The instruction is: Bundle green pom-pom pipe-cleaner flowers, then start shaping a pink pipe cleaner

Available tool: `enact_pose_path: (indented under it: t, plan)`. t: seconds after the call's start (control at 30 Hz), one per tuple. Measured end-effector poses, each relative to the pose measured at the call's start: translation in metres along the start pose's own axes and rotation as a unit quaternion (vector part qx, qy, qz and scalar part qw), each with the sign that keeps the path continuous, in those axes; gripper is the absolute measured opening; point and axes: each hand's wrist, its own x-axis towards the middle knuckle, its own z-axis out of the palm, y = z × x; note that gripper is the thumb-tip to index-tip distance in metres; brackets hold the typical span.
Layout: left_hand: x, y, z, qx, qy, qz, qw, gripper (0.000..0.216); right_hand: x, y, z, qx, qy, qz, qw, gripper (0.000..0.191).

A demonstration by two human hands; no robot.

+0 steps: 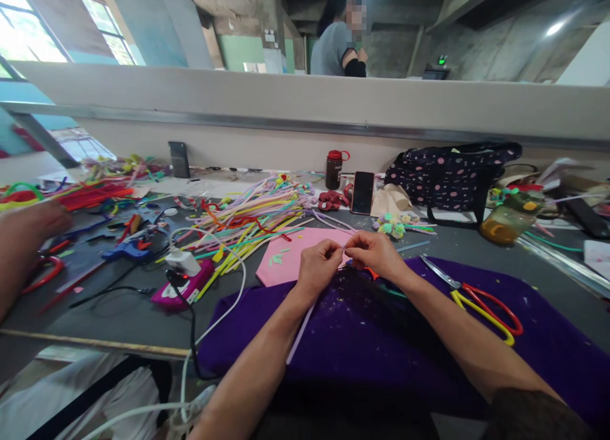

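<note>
My left hand [320, 262] and my right hand [376, 253] meet over the far edge of a purple cloth [372, 332], both with fingers pinched. Between them they hold a thin pale lilac pipe cleaner [300, 338], which runs down past my left wrist. A pink foam sheet [295, 249] lies flat just behind my hands. Something small and orange shows under my right hand; I cannot make it out.
Red-and-yellow scissors [481, 303] lie on the cloth at right. A heap of coloured pipe cleaners [248, 221] spreads at centre left, near a blue glue gun [128, 246] and white charger [183, 261]. A phone [363, 192], bottle [334, 169] and dotted bag [448, 176] stand behind. Another person's arm [23, 237] reaches in at left.
</note>
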Motion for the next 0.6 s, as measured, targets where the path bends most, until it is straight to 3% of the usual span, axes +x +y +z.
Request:
enact_pose_path:
  t: [0.17, 0.3, 0.37, 0.5, 0.6]
  plan:
    - [-0.002, 0.001, 0.001, 0.005, -0.005, 0.025, 1.0, 0.014, 0.0, 0.0, 0.0, -0.003, 0.005, 0.025, 1.0, 0.009]
    - [-0.001, 0.003, -0.003, -0.11, -0.04, -0.01, 0.993, 0.014, 0.002, 0.003, 0.001, 0.083, 0.008, 0.031, 0.996, 0.02]
    - [0.0, 0.004, -0.005, -0.192, -0.075, -0.04, 0.978, 0.016, 0.003, 0.005, 0.001, 0.125, -0.003, 0.033, 0.992, 0.028]
    - [0.004, 0.003, -0.008, -0.314, -0.144, -0.133, 0.929, 0.02, 0.007, 0.009, -0.005, 0.167, -0.015, 0.03, 0.985, 0.023]
    - [0.005, 0.0, -0.007, -0.355, -0.169, -0.166, 0.904, 0.021, 0.01, 0.01, -0.011, 0.141, -0.024, -0.028, 0.989, 0.024]
